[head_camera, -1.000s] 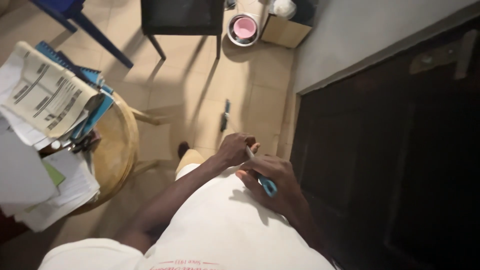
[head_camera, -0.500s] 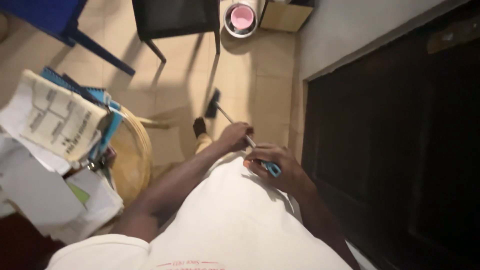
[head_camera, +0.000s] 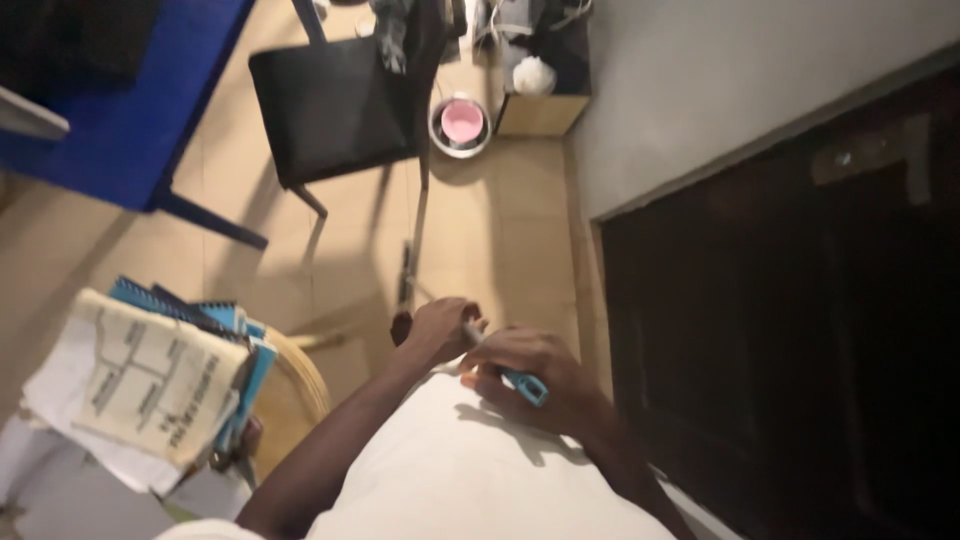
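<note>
Both hands grip one long-handled floor tool, a thin metal pole with a blue grip end (head_camera: 527, 386). My right hand (head_camera: 530, 375) is closed around the blue grip close to my white shirt. My left hand (head_camera: 441, 328) is closed on the pole a little farther down. The pole runs away from me to a dark head (head_camera: 405, 272) resting on the tan tiled floor, blurred.
A round wooden stool (head_camera: 290, 400) at my left carries a stack of books and papers (head_camera: 160, 375). Beyond stand a black chair (head_camera: 330, 105), a blue table (head_camera: 130, 110), a pink bowl in a metal basin (head_camera: 461, 122) and a box (head_camera: 540, 112). A dark door (head_camera: 790, 320) fills the right.
The view has tilted up and shifted, showing more of the chair and blue table. Both hands keep their hold on the pole, and its head has slid farther from me along the floor.
</note>
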